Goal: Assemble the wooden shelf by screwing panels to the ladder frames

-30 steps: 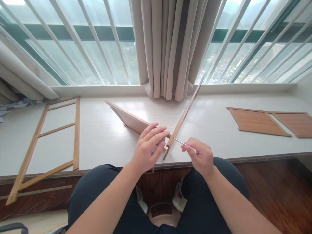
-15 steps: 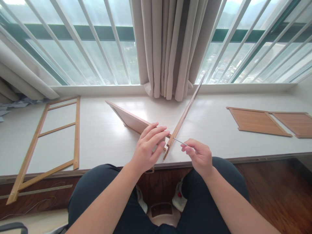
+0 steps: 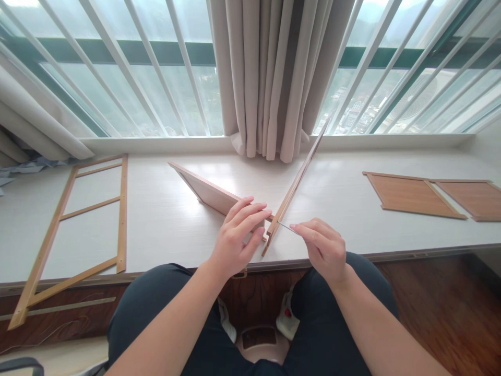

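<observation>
My left hand (image 3: 238,235) grips the near end of a framed wooden panel (image 3: 209,189), thumb on one side and fingers stretched over the other. That panel stands on its edge and meets a long wooden frame (image 3: 299,180), which also stands on edge and slants toward the window. Between the thumb and fingers of my right hand (image 3: 323,245) is a hex key (image 3: 288,227); only its thin metal shaft shows. Its tip touches the right face of the long frame, close to the joint. The screw there is too small to make out.
A ladder-like wooden frame (image 3: 122,209) lies at the left, its near end past the white ledge's (image 3: 332,219) edge. Flat wooden panels (image 3: 415,194) lie at the right. A curtain (image 3: 266,78) hangs behind the work. My knees are against the ledge front.
My right hand has turned about the hex key: its fingers were curled below the shaft and now extend over its end. My left hand and the wooden pieces hold still.
</observation>
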Demonstrator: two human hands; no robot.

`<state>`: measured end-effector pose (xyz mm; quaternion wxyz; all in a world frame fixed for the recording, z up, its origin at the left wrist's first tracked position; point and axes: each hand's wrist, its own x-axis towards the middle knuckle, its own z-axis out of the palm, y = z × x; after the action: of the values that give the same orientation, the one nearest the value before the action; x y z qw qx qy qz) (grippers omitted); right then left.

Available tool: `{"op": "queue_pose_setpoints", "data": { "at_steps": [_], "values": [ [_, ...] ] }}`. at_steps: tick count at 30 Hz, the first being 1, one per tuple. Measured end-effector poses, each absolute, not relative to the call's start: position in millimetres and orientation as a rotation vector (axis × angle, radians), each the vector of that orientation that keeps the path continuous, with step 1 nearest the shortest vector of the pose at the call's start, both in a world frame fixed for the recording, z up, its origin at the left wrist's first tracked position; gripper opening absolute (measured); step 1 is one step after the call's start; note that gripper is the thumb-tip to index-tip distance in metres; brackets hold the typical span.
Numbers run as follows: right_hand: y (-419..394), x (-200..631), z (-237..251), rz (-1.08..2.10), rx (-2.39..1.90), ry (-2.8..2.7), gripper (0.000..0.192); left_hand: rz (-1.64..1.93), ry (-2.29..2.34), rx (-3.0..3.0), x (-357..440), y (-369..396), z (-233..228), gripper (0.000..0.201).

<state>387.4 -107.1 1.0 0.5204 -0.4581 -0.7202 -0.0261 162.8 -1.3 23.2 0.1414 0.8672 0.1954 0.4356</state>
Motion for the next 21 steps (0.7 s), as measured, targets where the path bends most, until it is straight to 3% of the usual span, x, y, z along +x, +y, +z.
{"op": "queue_pose_setpoints", "data": {
  "at_steps": [21],
  "values": [
    [-104.8, 385.9, -2.4, 0.065, -1.123, -1.631, 0.034, 1.273, 0.557, 2.513, 163.3, -1.2, 23.7, 0.035]
  ]
}}
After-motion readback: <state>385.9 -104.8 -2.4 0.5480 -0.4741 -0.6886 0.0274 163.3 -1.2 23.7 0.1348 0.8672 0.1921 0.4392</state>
